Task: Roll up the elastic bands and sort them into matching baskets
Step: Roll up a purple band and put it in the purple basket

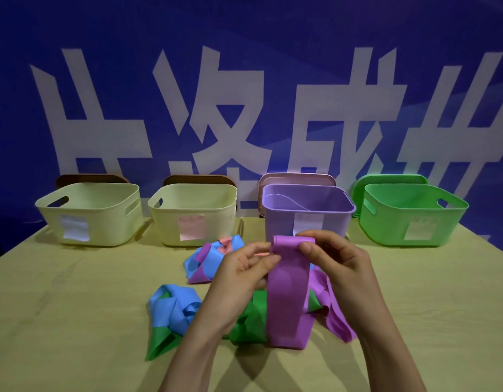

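Purple band (pixel 289 290), pinched at its top by both hands (pixel 244 274), left and right (pixel 333 260), starts its roll; next, keep winding, then purple basket (pixel 308 219).

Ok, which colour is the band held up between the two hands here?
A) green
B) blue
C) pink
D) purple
D: the left hand and the right hand both pinch the curled top end of the purple band, and the rest of it hangs down towards the table.
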Demonstrator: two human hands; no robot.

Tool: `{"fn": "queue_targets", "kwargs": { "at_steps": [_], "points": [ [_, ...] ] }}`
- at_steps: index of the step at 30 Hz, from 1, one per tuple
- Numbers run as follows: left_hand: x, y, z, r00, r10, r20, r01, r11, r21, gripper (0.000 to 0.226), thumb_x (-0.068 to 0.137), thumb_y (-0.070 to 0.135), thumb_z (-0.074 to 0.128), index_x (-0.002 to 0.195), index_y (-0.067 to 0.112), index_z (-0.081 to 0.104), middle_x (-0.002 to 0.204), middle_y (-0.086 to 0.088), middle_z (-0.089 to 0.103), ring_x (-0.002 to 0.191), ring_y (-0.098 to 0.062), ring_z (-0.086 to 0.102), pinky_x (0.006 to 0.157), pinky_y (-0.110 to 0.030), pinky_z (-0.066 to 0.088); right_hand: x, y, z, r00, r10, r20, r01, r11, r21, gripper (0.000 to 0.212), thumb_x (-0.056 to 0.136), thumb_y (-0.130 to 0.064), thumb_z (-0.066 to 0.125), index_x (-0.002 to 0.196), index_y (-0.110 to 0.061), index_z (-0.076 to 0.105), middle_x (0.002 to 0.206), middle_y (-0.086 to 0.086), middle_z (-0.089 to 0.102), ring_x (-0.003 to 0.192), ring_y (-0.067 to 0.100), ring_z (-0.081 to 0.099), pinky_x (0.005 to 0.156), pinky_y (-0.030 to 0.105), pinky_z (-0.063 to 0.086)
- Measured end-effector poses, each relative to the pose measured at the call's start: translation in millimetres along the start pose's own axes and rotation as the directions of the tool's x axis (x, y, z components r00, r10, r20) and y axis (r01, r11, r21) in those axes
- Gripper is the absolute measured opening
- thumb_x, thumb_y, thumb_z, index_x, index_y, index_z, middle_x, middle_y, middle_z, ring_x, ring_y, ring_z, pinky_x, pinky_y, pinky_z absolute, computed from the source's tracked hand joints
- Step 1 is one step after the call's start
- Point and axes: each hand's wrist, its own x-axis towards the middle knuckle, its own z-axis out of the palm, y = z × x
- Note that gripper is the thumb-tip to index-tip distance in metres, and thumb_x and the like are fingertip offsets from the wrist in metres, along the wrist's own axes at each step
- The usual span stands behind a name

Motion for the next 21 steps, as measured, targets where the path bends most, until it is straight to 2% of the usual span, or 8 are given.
{"fn": "queue_targets", "kwargs": {
  "at_steps": [3,6,8,11,14,16,19,21],
  "points": [
    [-1,-1,1,0.998,-0.021,-0.062,0.021,1.000,-0.009,0.014,0.085,0.002,0.061,0.089,0.013,0.069,0.077,-0.001,0.074,0.070,-0.010,0.069,0.066,-0.024,0.056,0,0,0,0.999,0.044,0.005,-0.044,0.997,0.064,0.018,0.069,-0.016,0.070,0.086,-0.014,0.074,0.083,0.005,0.073,0.078,0.012,0.065,0.070,0.021,0.052],
    [0,1,1,0.997,-0.011,-0.080,0.010,1.000,-0.009,0.016,0.081,-0.002,0.064,0.083,0.013,0.071,0.076,-0.003,0.073,0.068,-0.012,0.068,0.063,-0.026,0.056,-1,-1,-2,0.997,0.067,0.032,-0.070,0.992,0.103,0.021,0.064,-0.013,0.073,0.084,-0.020,0.076,0.084,0.008,0.073,0.079,0.015,0.066,0.073,0.027,0.055],
    [0,1,1,0.997,-0.017,-0.081,0.016,1.000,-0.018,0.017,0.078,-0.004,0.066,0.085,0.010,0.071,0.077,-0.006,0.074,0.070,-0.014,0.069,0.064,-0.027,0.057,-2,-2,-4,0.998,0.047,0.049,-0.051,0.995,0.084,0.024,0.060,-0.011,0.074,0.083,-0.021,0.077,0.085,0.008,0.074,0.080,0.014,0.067,0.074,0.025,0.055],
    [0,1,0,0.995,-0.028,-0.095,0.025,0.999,-0.025,0.019,0.075,-0.007,0.067,0.083,0.008,0.072,0.078,-0.008,0.074,0.071,-0.014,0.070,0.066,-0.027,0.059,-1,-2,-6,0.998,0.005,0.067,-0.008,0.999,0.050,0.024,0.061,0.000,0.074,0.081,-0.012,0.074,0.087,0.003,0.075,0.082,0.010,0.069,0.073,0.018,0.053],
    [0,2,-2,0.994,-0.029,-0.108,0.032,0.999,0.030,0.018,0.072,-0.007,0.070,0.083,0.008,0.072,0.080,-0.010,0.074,0.075,-0.018,0.068,0.075,-0.038,0.056,-1,-1,-8,0.996,-0.029,0.087,0.030,1.000,-0.005,0.028,0.065,0.014,0.071,0.083,-0.007,0.071,0.088,0.000,0.074,0.085,0.008,0.068,0.075,0.014,0.050],
    [0,4,-3,0.996,-0.018,-0.088,0.023,0.998,0.059,0.022,0.069,-0.003,0.074,0.087,0.008,0.072,0.081,-0.008,0.074,0.075,-0.016,0.067,0.075,-0.035,0.055,0,-1,-10,0.995,-0.044,0.090,0.045,0.999,-0.009,0.028,0.065,0.016,0.070,0.081,-0.006,0.071,0.089,0.001,0.073,0.086,0.009,0.069,0.076,0.014,0.050],
    [-2,8,-1,1.000,0.003,-0.025,-0.001,0.998,0.065,0.035,0.057,0.017,0.077,0.092,0.011,0.072,0.082,-0.005,0.075,0.075,-0.013,0.068,0.070,-0.029,0.055,2,1,-11,0.993,-0.086,0.075,0.086,0.996,-0.004,0.032,0.064,0.019,0.070,0.077,-0.010,0.073,0.089,0.002,0.073,0.086,0.010,0.069,0.077,0.014,0.050],
    [-3,8,1,0.998,0.013,-0.055,-0.012,0.999,0.032,0.034,0.058,0.025,0.073,0.089,0.012,0.072,0.079,-0.005,0.074,0.072,-0.014,0.068,0.069,-0.030,0.055,2,1,-10,0.991,-0.110,0.077,0.113,0.993,-0.027,0.036,0.064,0.019,0.070,0.074,-0.016,0.076,0.090,0.002,0.072,0.088,0.011,0.068,0.079,0.015,0.051]
  ]
}}
